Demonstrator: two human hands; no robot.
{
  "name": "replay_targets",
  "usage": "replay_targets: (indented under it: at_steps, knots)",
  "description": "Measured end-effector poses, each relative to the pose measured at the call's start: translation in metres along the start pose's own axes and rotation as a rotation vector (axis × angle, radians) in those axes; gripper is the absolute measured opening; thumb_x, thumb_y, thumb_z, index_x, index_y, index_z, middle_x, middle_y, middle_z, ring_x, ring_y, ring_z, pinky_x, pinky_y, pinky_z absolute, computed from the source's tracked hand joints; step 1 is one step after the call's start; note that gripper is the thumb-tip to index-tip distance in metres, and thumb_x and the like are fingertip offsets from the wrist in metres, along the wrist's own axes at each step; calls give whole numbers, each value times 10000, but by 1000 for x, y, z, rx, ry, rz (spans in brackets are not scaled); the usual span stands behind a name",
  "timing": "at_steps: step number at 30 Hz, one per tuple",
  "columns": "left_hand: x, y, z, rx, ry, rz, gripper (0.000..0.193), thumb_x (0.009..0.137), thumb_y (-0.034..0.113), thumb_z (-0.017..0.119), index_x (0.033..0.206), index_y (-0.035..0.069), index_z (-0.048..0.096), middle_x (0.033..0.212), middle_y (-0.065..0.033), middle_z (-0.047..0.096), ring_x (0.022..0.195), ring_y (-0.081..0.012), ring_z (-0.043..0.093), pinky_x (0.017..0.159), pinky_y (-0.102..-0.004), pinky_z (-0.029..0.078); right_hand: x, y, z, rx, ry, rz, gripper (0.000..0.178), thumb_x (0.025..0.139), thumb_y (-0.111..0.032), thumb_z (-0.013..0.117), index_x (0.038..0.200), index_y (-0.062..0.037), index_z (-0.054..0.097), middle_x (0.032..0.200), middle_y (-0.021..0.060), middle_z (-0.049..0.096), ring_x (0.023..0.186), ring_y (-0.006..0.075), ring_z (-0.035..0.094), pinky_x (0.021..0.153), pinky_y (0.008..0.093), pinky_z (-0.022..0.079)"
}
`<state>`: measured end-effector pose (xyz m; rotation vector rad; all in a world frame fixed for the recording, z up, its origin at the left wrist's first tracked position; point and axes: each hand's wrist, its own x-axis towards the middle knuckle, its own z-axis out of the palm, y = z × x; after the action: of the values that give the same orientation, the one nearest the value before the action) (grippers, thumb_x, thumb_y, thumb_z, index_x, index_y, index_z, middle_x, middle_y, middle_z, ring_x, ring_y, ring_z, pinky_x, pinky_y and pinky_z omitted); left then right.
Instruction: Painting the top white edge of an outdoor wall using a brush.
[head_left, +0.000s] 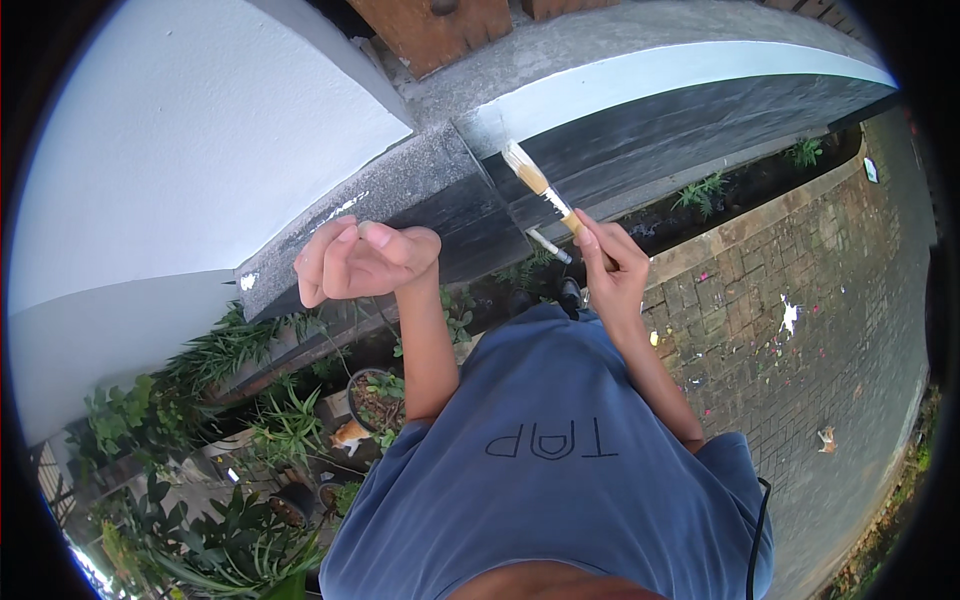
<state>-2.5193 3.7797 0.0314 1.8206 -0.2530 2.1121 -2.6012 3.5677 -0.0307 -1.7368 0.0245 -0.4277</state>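
Note:
My right hand (pixel 615 262) grips a paintbrush (pixel 551 195) by its handle, fingers wrapped round it. White paint coats the bristles, which point up and left toward the near end of a white painted band (pixel 600 90) along the low wall's edge. Whether the bristles touch the wall I cannot tell. My left hand (pixel 365 262) is raised before the speckled grey ledge (pixel 425 165), its fingers curled in and thumb close to the fingertips. Something tiny and pale may be between them, too small to name. White paint smears mark the ledge behind that hand.
A white wall (pixel 200 150) rises at the left. Potted plants (pixel 375 395) and a cat (pixel 350 436) are below left. A planted trench (pixel 690 205) runs along the dark wall. White paint (pixel 789 315) is splashed on the brick paving; another cat (pixel 827 439) is farther right.

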Motion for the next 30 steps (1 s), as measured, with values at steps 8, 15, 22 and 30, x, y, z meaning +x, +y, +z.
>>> replay_targets:
  at_steps: [8,15,22,30]
  knots:
    - [-1,1,3,-25,13,-26,161,835,195,506,949,110,431,898,-47,419,903,-153,383,783,-336,290,18,-8,17,337,-88,282,250,927,-94,645,1164,-19,672,847,-15,621,692,-1,490,559,163,357]
    - [1,-1,1,-34,-4,8,147,844,178,498,951,102,431,967,-61,396,852,-144,404,757,-322,301,15,21,24,295,-133,344,263,925,-87,648,1174,-2,663,850,-13,612,755,13,498,637,161,379]
    - [0,-2,1,-28,8,10,154,844,176,503,962,101,439,960,-58,397,857,-144,403,767,-323,300,-4,22,8,41,-76,241,289,846,-85,733,1128,-36,697,723,-6,538,631,32,455,543,195,367]
    - [0,1,2,-20,33,-6,155,839,184,512,955,103,449,924,-51,438,895,-152,383,774,-325,301,15,-12,20,-121,170,-272,361,768,17,767,1120,-44,707,734,17,523,589,73,471,518,213,399]
